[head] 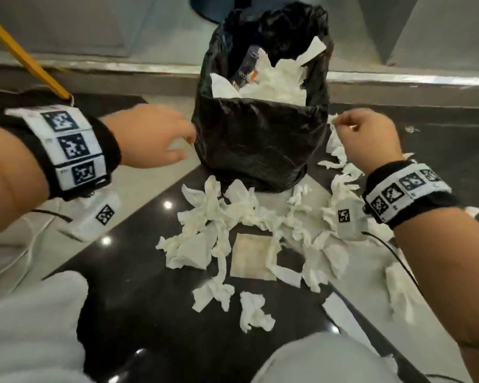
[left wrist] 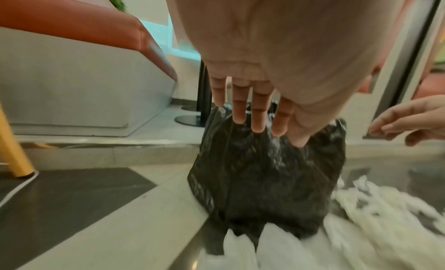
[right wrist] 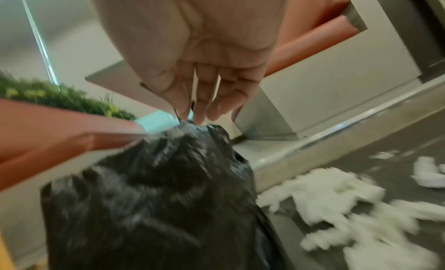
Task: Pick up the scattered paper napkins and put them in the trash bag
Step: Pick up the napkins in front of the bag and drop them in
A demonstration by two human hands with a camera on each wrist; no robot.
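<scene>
A black trash bag stands open on the floor, with white napkins piled inside it. Crumpled white napkins lie scattered in front of it and to its right, around one flat square napkin. My left hand hovers just left of the bag, fingers straight and spread, holding nothing. The left wrist view shows its fingers before the bag. My right hand hangs at the bag's right rim, fingers loosely bent and empty. Its fingertips point down at the bag's top edge.
A yellow leg slants in at the far left, with a white cable by its foot. A raised ledge runs behind the bag, under an orange-cushioned bench. My knees in light trousers fill the bottom of the head view.
</scene>
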